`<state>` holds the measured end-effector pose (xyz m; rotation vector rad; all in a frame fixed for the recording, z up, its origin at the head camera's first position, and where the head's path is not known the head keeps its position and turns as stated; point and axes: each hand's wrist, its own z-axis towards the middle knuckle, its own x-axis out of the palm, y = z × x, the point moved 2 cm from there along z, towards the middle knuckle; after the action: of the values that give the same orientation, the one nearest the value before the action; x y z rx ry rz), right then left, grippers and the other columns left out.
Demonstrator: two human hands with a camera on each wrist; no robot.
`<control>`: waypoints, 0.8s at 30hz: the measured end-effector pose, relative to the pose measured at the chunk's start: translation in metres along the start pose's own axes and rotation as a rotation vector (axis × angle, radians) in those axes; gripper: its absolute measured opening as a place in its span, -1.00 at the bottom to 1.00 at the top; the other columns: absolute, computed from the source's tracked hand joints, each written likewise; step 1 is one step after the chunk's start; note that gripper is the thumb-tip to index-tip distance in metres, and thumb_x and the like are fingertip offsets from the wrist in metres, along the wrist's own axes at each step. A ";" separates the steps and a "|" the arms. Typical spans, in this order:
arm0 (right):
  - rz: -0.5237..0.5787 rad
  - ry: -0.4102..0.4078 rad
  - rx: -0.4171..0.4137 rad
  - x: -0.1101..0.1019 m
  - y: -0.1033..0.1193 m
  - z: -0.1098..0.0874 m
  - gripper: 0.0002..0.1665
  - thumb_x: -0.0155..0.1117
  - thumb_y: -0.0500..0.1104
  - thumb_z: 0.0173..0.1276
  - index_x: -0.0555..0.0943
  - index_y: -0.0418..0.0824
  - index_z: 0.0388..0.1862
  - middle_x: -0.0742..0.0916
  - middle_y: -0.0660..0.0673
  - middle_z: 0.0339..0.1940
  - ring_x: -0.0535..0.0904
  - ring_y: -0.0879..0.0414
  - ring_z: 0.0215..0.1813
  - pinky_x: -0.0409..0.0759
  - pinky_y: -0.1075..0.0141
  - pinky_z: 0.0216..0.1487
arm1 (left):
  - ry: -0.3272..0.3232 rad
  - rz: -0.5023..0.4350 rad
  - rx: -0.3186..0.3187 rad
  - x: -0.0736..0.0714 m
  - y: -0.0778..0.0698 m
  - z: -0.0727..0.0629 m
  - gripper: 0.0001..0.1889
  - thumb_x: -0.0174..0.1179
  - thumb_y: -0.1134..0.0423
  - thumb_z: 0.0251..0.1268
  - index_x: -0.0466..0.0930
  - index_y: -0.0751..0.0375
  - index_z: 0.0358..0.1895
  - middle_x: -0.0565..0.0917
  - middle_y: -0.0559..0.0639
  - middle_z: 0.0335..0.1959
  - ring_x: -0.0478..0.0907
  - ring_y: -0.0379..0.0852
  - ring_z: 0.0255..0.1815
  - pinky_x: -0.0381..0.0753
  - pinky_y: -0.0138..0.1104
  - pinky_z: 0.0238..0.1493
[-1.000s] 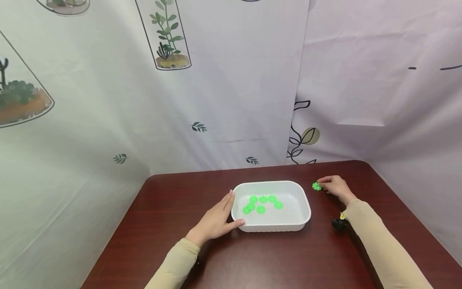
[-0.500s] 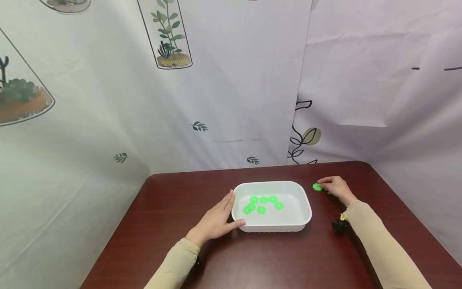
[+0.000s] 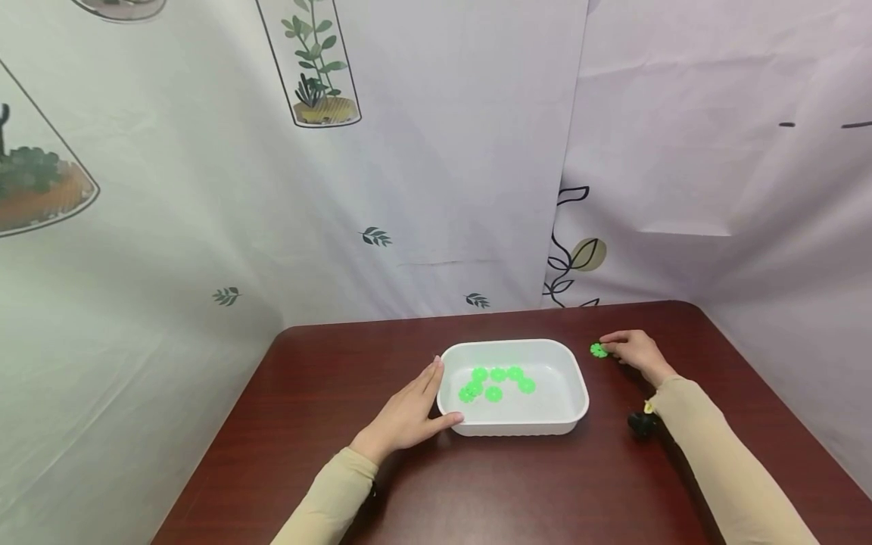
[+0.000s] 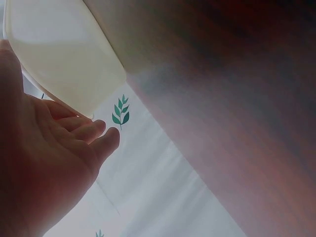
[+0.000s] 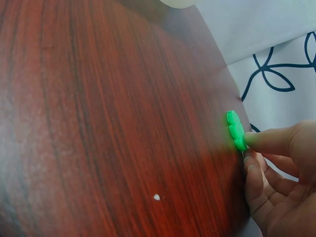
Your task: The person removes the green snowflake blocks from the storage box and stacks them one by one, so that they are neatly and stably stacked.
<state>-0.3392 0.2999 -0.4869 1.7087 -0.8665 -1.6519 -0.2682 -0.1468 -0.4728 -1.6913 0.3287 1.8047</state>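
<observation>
A white rectangular tray [image 3: 514, 430] stands on the table, with several green flower-shaped plastic pieces [image 3: 493, 393] lying inside. At its left end rests my left hand [image 3: 405, 412], fingers straight along the side and thumb at the front rim. The left wrist view shows that hand [image 4: 54, 158] against the outer wall of the tray [image 4: 64, 54]. Beyond the tray's right end, my right hand [image 3: 636, 352] pinches one green flower-shaped piece [image 3: 599, 350] between thumb and fingers. Seen from the right wrist, this piece [image 5: 235, 131] is nearly edge-on, close over the table.
The dark red-brown wooden table [image 3: 327, 393] ends at a pale printed cloth [image 3: 422, 189] behind it. A small black object [image 3: 642, 424] shows at the right sleeve's wrist. One tiny white speck [image 5: 156, 197] lies on the tabletop.
</observation>
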 end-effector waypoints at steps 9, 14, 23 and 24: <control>0.017 0.004 -0.005 0.002 -0.001 0.000 -0.60 0.20 -0.24 0.48 0.59 -0.55 0.12 0.70 -0.32 -0.12 0.58 -0.02 -0.22 0.59 0.28 -0.32 | 0.009 -0.013 -0.011 -0.002 -0.002 -0.001 0.08 -0.05 -0.46 0.37 -0.11 0.37 0.61 0.01 0.26 0.62 0.02 0.02 0.61 0.25 -0.11 0.47; 0.033 0.009 0.003 0.005 -0.002 0.000 -0.58 0.18 -0.23 0.49 0.58 -0.55 0.14 0.69 -0.35 -0.08 0.58 -0.02 -0.20 0.60 0.29 -0.30 | 0.010 -0.016 -0.017 0.000 -0.001 -0.004 0.09 -0.06 -0.47 0.37 -0.12 0.35 0.61 0.00 0.22 0.63 0.02 0.00 0.61 0.25 -0.11 0.47; 0.024 0.002 0.003 -0.001 0.009 -0.001 -0.52 0.15 -0.14 0.55 0.55 -0.54 0.20 0.67 -0.40 0.00 0.60 -0.03 -0.17 0.62 0.27 -0.26 | -0.002 -0.007 -0.009 -0.001 0.000 -0.004 0.07 -0.05 -0.46 0.38 -0.09 0.35 0.61 0.01 0.23 0.63 0.01 0.01 0.62 0.23 -0.11 0.48; 0.017 -0.005 -0.008 -0.002 0.013 -0.001 -0.51 0.15 -0.12 0.55 0.55 -0.53 0.20 0.67 -0.40 0.01 0.61 -0.03 -0.16 0.62 0.27 -0.26 | -0.001 -0.010 -0.011 -0.001 0.000 -0.004 0.07 -0.06 -0.47 0.37 -0.09 0.34 0.61 0.00 0.22 0.63 0.00 0.00 0.62 0.22 -0.12 0.48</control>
<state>-0.3387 0.2934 -0.4750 1.6886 -0.8730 -1.6469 -0.2652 -0.1495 -0.4721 -1.6972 0.3101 1.8033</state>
